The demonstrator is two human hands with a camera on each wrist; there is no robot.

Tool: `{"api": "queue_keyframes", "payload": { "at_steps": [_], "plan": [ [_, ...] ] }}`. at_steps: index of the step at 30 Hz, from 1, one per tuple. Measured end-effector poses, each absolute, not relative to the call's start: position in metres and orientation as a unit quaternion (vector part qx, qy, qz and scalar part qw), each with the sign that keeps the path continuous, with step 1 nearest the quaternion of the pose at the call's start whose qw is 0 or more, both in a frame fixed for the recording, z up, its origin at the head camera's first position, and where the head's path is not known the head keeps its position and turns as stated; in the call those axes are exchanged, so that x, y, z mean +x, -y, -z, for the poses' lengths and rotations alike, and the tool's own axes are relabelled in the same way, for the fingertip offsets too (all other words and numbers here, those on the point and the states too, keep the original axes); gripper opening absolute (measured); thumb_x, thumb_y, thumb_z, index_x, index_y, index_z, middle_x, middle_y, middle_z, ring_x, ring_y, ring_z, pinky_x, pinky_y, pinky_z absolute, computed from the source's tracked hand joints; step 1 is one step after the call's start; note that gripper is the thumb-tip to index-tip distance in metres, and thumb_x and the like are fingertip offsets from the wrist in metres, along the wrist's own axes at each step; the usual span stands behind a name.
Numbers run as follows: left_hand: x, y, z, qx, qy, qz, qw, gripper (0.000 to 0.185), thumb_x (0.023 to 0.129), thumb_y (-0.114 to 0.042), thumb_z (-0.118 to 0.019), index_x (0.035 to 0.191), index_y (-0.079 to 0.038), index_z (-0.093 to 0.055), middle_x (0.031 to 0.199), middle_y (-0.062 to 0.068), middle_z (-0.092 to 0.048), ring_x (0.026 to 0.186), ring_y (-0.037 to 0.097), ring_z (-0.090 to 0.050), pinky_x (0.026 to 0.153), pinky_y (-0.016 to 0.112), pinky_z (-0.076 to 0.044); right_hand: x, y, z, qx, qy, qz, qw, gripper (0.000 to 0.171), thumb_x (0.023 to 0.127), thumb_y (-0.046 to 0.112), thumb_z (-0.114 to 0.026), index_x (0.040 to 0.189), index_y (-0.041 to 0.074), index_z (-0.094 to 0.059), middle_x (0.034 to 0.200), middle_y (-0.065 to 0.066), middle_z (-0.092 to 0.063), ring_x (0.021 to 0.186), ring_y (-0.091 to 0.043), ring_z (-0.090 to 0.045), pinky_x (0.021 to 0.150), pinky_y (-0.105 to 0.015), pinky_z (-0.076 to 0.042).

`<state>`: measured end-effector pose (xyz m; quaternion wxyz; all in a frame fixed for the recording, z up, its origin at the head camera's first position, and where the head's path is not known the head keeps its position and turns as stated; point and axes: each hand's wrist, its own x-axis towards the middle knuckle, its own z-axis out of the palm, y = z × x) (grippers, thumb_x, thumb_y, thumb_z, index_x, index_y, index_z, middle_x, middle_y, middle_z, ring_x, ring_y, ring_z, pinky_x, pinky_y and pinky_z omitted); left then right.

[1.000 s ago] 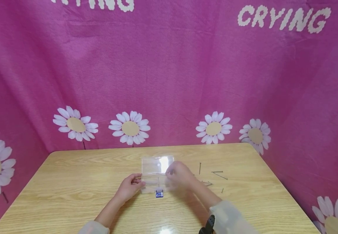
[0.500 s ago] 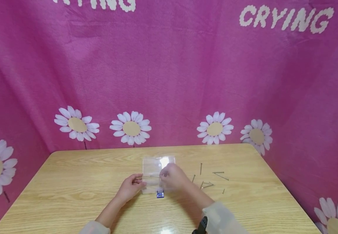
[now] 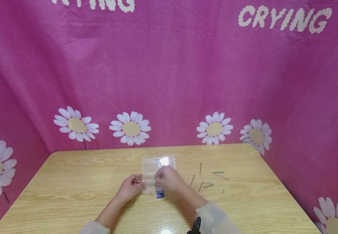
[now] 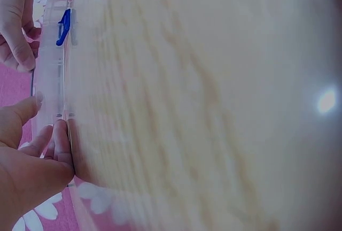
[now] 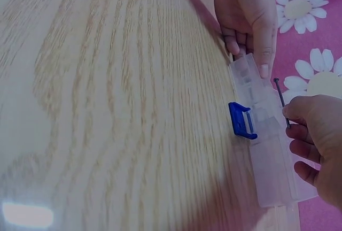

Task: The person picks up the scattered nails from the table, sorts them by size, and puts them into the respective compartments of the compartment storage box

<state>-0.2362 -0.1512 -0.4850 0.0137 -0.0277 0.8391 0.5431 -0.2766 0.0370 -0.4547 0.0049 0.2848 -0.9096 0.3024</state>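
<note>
A clear plastic box (image 3: 149, 189) stands on the table with its lid (image 3: 150, 165) raised and leaning back. Its blue latch (image 5: 242, 120) hangs at the front edge. My left hand (image 3: 130, 187) grips the box's left end, thumb on the rim and fingers against the outer side. Over the box, my right hand (image 3: 169, 179) pinches a nail (image 5: 280, 93) between thumb and forefinger. In the right wrist view the nail's head points toward the left hand. The box's right part is hidden behind the right hand in the head view.
Several loose nails lie on the wooden table (image 3: 84, 182) right of the box, among them an upright-lying nail (image 3: 200, 169), a crossed pair (image 3: 221, 173) and a short nail (image 3: 223, 191). A pink flowered curtain (image 3: 169, 81) hangs behind the table.
The right hand has moved left with the nail, from the box's right end to over its middle. The left hand has stayed at the left end.
</note>
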Motion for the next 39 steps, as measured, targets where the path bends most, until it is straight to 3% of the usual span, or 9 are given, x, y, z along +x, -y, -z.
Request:
{"api": "queue_keyframes", "payload": {
  "at_steps": [14,25,39],
  "plan": [
    [-0.237,0.15,0.487,-0.024,-0.83,-0.557,0.009,0.044,0.082,-0.011,-0.069,0.12,0.007,-0.055,0.093,0.012,-0.062,0.078,0.012,-0.053,0.063,0.019,-0.045,-0.278,-0.031,0.46,0.288,0.913,-0.29,0.011,0.01,0.083,0.014,-0.064,0.082,0.008,-0.072,0.075,0.003,-0.058,0.07,-0.006,-0.047,0.065,-0.019,-0.04],
    [-0.235,0.149,0.486,-0.024,-0.828,-0.561,0.015,0.044,0.083,-0.012,-0.068,0.121,0.007,-0.055,0.094,0.013,-0.062,0.078,0.013,-0.052,0.062,0.019,-0.043,-0.276,-0.028,0.462,0.293,0.907,-0.303,0.003,0.011,0.084,0.012,-0.063,0.083,0.006,-0.072,0.077,-0.001,-0.067,0.065,-0.004,-0.052,0.063,-0.017,-0.045],
    [-0.234,0.15,0.484,-0.019,-0.826,-0.563,0.015,0.044,0.083,-0.011,-0.068,0.121,0.008,-0.054,0.093,0.012,-0.061,0.077,0.013,-0.053,0.061,0.019,-0.044,-0.279,-0.03,0.467,0.277,0.906,-0.321,-0.008,0.014,0.086,0.017,-0.062,0.093,0.008,-0.071,0.089,-0.002,-0.066,0.077,-0.009,-0.057,0.069,-0.02,-0.047]
  ]
}}
